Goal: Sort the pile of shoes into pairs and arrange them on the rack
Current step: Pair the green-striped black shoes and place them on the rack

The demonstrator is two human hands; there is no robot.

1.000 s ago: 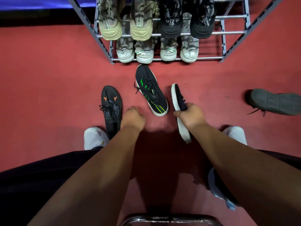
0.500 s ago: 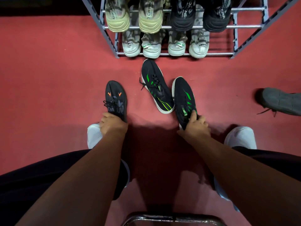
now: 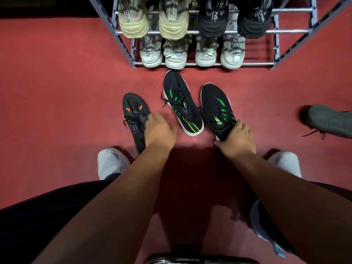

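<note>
We see the right grip [image 3: 237, 140] grasping the heel of a black shoe with green stripes [image 3: 217, 105]. The fingers curl over the collar and the thumb sits at the sole's edge. The shoe lies on the red floor [image 3: 57, 92], toe toward the rack [image 3: 247, 64]. Its mate [image 3: 181, 103] lies just beside it on the left, slanted, with its toe near the rack's bottom rail and its heel angled toward the held shoe.

The left grip [image 3: 159, 130] is released. Its fingers lie fairly straight and a little blurred across the rear of a black shoe with orange marks [image 3: 133, 113], which rests on the floor to the left of the green pair.

On the rack, the lower tier holds four pale shoes [image 3: 176, 59] side by side. Above them hang a beige pair [image 3: 133, 21] and a black pair [image 3: 212, 20]. Bare rails show at the right end of both tiers.

Far right, well apart from the rest, a grey shoe [image 3: 329, 121] lies sole up with its lace trailing. The person's white sneakers [image 3: 111, 162] flank both forearms, and a dark metal edge [image 3: 200, 261] shows at the bottom of the view.
</note>
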